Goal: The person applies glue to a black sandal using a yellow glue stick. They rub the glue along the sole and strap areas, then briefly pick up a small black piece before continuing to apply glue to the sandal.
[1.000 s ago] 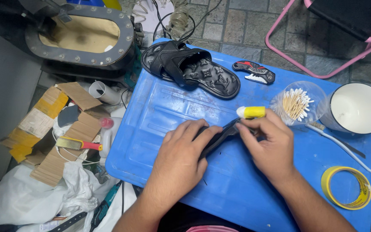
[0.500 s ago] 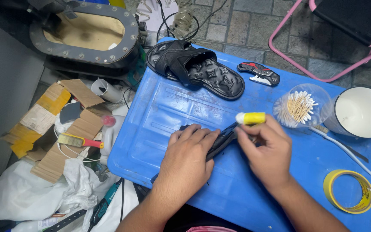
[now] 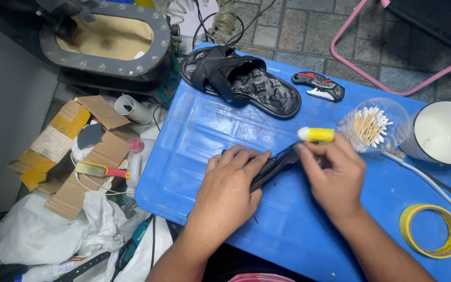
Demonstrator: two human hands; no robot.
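Observation:
My left hand (image 3: pixel 230 193) presses flat on a black sandal (image 3: pixel 276 163) lying on its edge on the blue plastic table (image 3: pixel 199 125); only the sandal's rim shows past my fingers. My right hand (image 3: pixel 332 175) holds a small yellow glue tube with a white tip (image 3: pixel 315 134) right at the sandal's upper edge. A second black sandal with a wide strap (image 3: pixel 241 81) lies flat at the table's far side.
A clear cup of cotton swabs (image 3: pixel 371 125), a white bowl (image 3: pixel 442 133), a white-handled brush (image 3: pixel 424 180), a yellow tape roll (image 3: pixel 431 230) and a black-red folding knife (image 3: pixel 318 86) sit at the right. Cardboard (image 3: pixel 74 156), bags and a pink chair frame (image 3: pixel 356 68) surround the table.
Both hands and the sandal have shifted slightly right and up on the table. The glue tube stays at the sandal's edge.

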